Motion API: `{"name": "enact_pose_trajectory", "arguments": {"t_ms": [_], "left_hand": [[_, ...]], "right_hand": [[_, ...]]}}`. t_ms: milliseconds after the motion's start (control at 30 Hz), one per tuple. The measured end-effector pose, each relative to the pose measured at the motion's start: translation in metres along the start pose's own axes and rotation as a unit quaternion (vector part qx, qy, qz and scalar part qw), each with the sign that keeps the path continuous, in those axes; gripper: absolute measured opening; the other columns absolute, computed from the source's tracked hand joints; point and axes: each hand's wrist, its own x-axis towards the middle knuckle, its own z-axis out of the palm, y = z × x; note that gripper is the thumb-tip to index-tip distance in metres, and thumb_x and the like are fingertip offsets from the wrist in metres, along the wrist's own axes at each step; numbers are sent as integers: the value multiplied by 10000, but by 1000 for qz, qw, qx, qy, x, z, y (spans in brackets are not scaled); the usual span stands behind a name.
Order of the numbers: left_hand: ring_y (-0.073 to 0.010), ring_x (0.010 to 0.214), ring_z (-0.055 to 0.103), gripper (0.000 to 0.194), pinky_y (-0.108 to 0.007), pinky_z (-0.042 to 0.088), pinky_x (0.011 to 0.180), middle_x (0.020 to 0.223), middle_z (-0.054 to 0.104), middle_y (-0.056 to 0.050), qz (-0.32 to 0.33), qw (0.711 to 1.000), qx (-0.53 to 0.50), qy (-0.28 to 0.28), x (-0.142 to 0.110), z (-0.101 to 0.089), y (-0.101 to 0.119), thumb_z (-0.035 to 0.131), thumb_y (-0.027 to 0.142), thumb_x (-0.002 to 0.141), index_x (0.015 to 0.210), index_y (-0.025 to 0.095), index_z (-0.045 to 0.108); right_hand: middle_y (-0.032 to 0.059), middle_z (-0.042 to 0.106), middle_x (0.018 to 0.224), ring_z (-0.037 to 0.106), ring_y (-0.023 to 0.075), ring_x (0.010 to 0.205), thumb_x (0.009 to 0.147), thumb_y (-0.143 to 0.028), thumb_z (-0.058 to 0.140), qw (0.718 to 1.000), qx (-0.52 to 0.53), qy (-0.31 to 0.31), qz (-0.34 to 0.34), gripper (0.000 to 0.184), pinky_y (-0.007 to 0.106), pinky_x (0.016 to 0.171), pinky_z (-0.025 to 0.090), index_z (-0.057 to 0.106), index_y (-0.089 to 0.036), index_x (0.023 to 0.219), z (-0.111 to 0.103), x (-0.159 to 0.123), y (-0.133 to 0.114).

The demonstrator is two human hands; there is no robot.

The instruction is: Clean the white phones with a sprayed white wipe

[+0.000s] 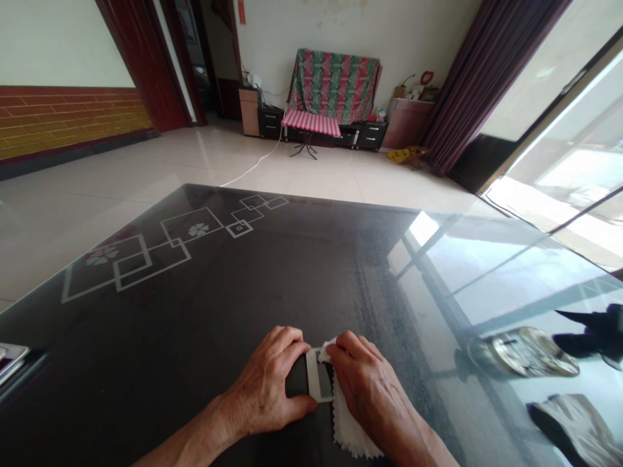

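My left hand [270,383] curls its fingers and thumb around a small flat object with a white rim [314,379], probably a phone or small screen, lying on the dark glass table [219,292]. My right hand [367,389] presses a white cloth with a zigzag edge [353,434] against that object's right side, fingers bent over the cloth. Part of the object is hidden under both hands.
A round metallic dish [525,352] lies at the right, with a dark item [596,334] beyond it and a grey item [574,425] in front. A device edge [10,360] shows at the far left. Across the tiled floor stands a cloth-covered piece of furniture [333,87].
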Motion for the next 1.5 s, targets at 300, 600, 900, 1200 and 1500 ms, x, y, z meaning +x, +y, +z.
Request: {"name": "enact_pose_trajectory", "arguments": {"t_ms": [300, 600, 900, 1200, 1500], "left_hand": [[-242, 963, 491, 577, -390, 469, 850, 1075, 534, -71, 6, 1000, 10, 3, 0, 1, -2, 840, 196, 508, 1017, 173, 571], [-242, 958, 492, 559, -393, 467, 842, 1060, 528, -63, 2, 1000, 10, -6, 0, -1, 0, 806, 192, 542, 1045, 191, 560], [-243, 960, 489, 567, -393, 463, 845, 1064, 523, -67, 11, 1000, 12, -2, -1, 0, -2, 809, 202, 553, 1057, 192, 551], [-243, 963, 486, 545, -396, 467, 851, 1063, 525, -69, 8, 1000, 10, 1, 0, 0, 0, 805, 186, 540, 1027, 180, 560], [-246, 963, 495, 545, -400, 470, 858, 1057, 529, -65, 0, 1000, -1, 2, 0, 0, 0, 794, 170, 519, 1016, 189, 571]], "right_hand": [[18, 567, 981, 495, 170, 864, 921, -126, 471, 999, 5, 3, -42, 222, 297, 785, 374, 620, -260, 1019, -1, 3, -4], [32, 571, 974, 492, 180, 861, 907, -110, 476, 999, 16, 4, -31, 232, 307, 790, 368, 624, -255, 1012, -6, -16, 7], [23, 566, 967, 496, 171, 835, 908, -92, 457, 1000, 5, 27, 3, 232, 299, 763, 358, 614, -252, 970, -9, -20, 20], [21, 558, 940, 486, 164, 820, 903, -92, 463, 1000, -19, 15, -3, 221, 286, 749, 338, 622, -240, 945, -8, -6, 9], [26, 563, 932, 486, 165, 821, 881, -78, 466, 999, -18, 23, -16, 239, 292, 747, 327, 627, -238, 956, -5, 0, -1]]}}
